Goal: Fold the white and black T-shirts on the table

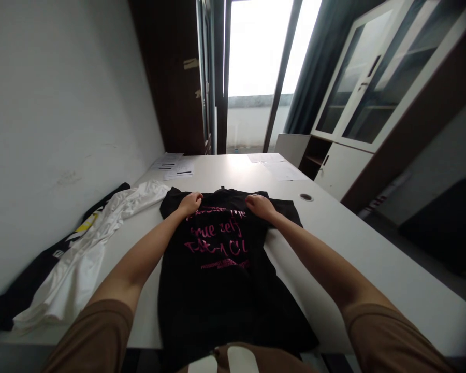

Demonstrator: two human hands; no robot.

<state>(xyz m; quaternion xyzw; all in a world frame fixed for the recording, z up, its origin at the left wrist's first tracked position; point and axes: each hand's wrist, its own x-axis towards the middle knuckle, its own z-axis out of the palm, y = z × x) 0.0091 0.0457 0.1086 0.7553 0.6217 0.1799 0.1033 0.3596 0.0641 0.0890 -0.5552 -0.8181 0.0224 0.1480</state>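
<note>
A black T-shirt with pink lettering lies spread on the white table, its collar away from me and its lower end at the near edge. My left hand is closed on the cloth near the left shoulder, fingers curled. Near the right shoulder, my right hand also has its fingers curled into the fabric. The right sleeve fans out past that hand, and the shirt's right side is creased.
Along the wall on the left lie a white garment and a black garment with a yellow patch. Papers with pens rest at the far left, more sheets at the far right. A round cable hole sits in the tabletop.
</note>
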